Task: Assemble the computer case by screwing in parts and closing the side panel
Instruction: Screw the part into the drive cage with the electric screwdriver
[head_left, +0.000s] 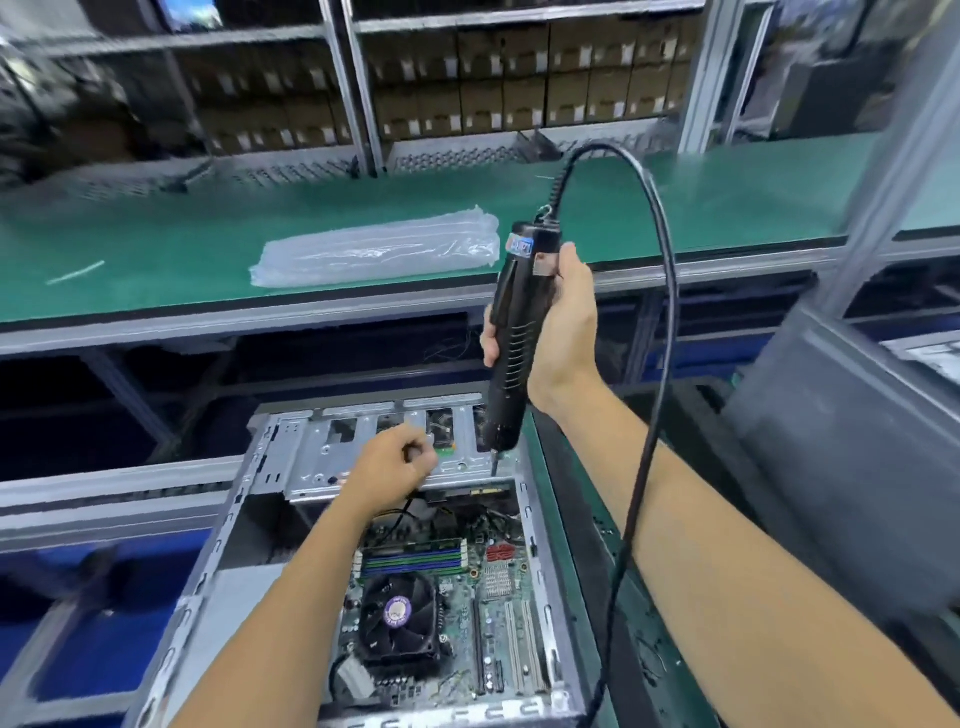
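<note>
An open computer case (218, 540) lies on its side below me, motherboard (457, 587) and black CPU fan (397, 613) facing up. My right hand (558, 332) grips a black electric screwdriver (511, 338) held upright. Its bit touches the silver drive cage (311, 457) near the cage's right end. My left hand (392, 467) hovers over the cage with fingers curled, pinching something small that I cannot make out. The screwdriver's black cable (660, 364) loops up and back down along my right forearm.
A green workbench shelf (182, 244) runs across behind the case, with a clear plastic bag (374, 252) lying on it. Racks of brown boxes (467, 78) stand farther back. A grey bin (841, 441) sits at the right.
</note>
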